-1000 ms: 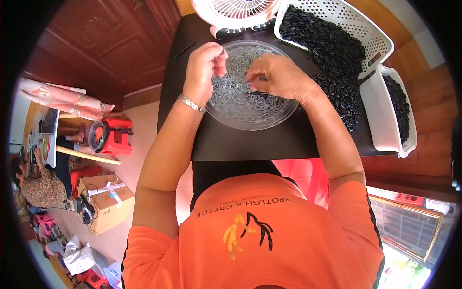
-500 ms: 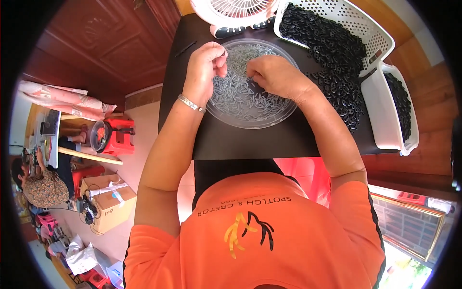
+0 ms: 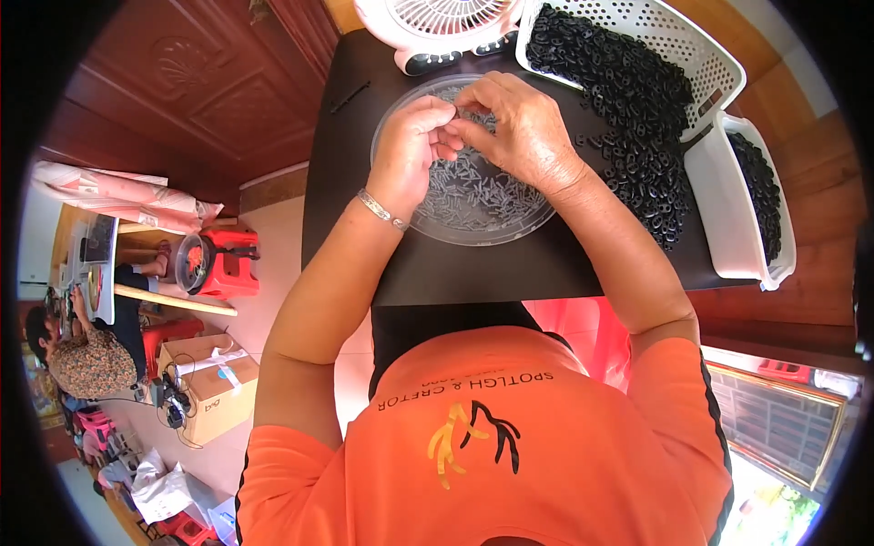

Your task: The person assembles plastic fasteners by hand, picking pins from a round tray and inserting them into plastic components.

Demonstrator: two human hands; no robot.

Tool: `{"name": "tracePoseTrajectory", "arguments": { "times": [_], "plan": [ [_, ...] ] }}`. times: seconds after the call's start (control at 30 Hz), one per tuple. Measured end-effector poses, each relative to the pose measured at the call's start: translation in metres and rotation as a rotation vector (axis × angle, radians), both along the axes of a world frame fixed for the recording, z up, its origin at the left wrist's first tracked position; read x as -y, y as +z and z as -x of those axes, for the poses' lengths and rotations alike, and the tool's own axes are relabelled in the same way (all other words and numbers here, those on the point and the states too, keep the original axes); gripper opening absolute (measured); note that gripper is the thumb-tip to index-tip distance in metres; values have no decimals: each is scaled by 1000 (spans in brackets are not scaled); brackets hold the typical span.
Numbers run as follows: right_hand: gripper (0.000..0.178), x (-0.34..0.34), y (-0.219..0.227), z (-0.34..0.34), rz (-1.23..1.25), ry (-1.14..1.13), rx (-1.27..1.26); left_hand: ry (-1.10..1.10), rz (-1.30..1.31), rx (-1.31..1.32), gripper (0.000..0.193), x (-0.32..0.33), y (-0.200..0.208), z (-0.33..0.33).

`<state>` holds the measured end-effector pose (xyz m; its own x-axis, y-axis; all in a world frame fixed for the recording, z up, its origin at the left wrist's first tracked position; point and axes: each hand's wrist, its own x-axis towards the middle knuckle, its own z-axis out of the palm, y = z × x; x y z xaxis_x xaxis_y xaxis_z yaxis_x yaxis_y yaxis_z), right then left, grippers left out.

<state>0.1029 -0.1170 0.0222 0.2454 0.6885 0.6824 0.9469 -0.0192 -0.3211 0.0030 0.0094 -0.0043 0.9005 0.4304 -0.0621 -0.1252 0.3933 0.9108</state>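
Above a round clear tub, my left hand and my right hand meet at their fingertips. My left thumb and fingers are pinched together, with a tiny dark bit showing between the hands; its kind is too small to tell. The right hand's thumb and forefinger close on the same spot, and what they grip is hidden. Below them the tub holds many thin grey pin-like pieces. To the right, small black oval link-like pieces spill over the dark tabletop.
A white perforated basket of black pieces lies tipped at the far right. Beside it stands a white bin with more. A pink-white fan sits behind the tub; a thin black stick lies left. Another person sits far left.
My right hand has risen out of the grey pieces and moved left and up to meet my left hand. The left hand has shifted slightly right and down, still pinching.
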Motion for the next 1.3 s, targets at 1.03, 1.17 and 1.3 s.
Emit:
{"name": "tracePoseTrajectory", "arguments": {
  "times": [1.03,1.17,1.3],
  "plan": [
    [4,3,-17,-2,519,44,116,56,-246,-33,13,-20,10,4],
    [4,4,-19,-5,470,60,78,52,-262,-62,13,-20,10,3],
    [12,4,-20,-12,389,89,-36,67,-271,-50,12,-20,9,4]
  ]
}}
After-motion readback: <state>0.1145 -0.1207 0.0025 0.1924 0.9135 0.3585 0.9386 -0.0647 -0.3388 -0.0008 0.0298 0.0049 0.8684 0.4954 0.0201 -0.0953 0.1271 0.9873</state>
